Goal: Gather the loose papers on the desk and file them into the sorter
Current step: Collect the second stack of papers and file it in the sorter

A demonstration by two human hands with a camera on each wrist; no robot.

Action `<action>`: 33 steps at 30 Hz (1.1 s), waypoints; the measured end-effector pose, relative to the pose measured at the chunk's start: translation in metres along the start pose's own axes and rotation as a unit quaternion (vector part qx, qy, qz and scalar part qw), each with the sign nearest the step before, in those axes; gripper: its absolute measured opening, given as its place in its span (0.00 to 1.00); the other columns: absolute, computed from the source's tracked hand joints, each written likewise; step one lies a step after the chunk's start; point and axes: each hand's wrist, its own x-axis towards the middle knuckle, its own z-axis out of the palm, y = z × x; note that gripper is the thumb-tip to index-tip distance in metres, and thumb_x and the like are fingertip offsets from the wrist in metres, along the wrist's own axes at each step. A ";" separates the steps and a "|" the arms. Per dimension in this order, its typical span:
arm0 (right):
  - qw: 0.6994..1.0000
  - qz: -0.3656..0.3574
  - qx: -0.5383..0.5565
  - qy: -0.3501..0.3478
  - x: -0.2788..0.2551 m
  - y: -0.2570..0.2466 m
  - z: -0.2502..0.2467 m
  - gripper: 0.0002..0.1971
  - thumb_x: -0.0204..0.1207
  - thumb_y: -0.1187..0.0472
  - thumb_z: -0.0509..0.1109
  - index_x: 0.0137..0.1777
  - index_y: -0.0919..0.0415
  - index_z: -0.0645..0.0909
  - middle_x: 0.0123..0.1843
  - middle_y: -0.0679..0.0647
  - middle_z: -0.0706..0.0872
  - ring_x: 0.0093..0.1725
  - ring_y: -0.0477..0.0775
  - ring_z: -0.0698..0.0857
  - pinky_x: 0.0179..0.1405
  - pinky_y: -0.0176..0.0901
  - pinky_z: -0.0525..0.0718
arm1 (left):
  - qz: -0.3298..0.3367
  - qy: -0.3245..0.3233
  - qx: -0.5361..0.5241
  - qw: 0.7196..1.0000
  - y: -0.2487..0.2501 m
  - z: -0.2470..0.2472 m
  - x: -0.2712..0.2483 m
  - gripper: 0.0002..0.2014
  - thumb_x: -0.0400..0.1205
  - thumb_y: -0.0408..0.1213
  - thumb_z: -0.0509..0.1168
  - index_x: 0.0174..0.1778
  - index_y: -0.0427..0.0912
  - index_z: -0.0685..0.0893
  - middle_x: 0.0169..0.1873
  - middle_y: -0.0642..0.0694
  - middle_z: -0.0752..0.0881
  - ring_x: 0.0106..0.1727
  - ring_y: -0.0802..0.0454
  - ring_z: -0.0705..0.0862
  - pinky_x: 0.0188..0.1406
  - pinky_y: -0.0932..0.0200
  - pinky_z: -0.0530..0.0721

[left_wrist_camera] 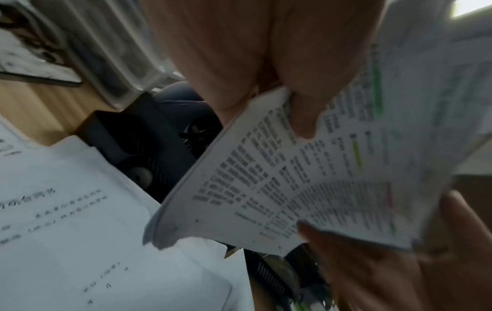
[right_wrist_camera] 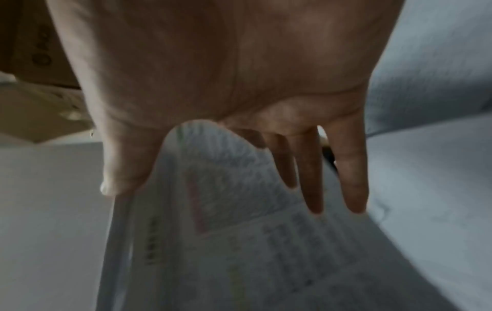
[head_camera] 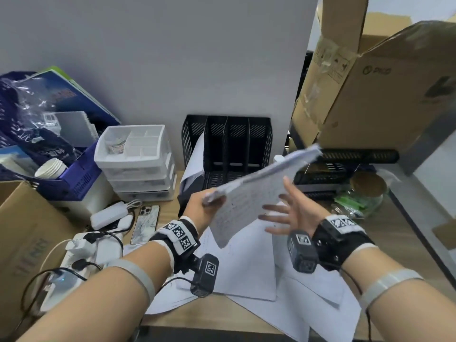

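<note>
A stack of papers (head_camera: 256, 191) is pinched at its near-left corner by the left hand (head_camera: 201, 211), tilted above the table (head_camera: 222, 309). The right hand (head_camera: 286, 213), its grip wide with fingers spread, lies beside the stack's right edge. The black sorter (head_camera: 228, 149) stands just beyond, loose sheets (head_camera: 246, 272) lying beneath.

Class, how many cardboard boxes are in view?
2. One box sits at the desk's left edge; the other box, flaps open, stands at upper right. Others may be hidden.
</note>
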 end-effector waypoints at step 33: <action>0.863 -0.172 -0.401 0.255 0.141 -0.118 0.155 0.16 0.74 0.65 0.65 0.60 0.66 0.83 0.56 0.61 0.89 0.56 0.65 0.87 0.58 0.49 0.84 | -0.073 -0.165 0.111 0.977 -0.040 -0.080 0.161 0.48 0.78 0.32 0.72 0.89 0.56 0.51 0.83 0.50 0.70 0.76 0.50 0.79 0.77 0.44 0.78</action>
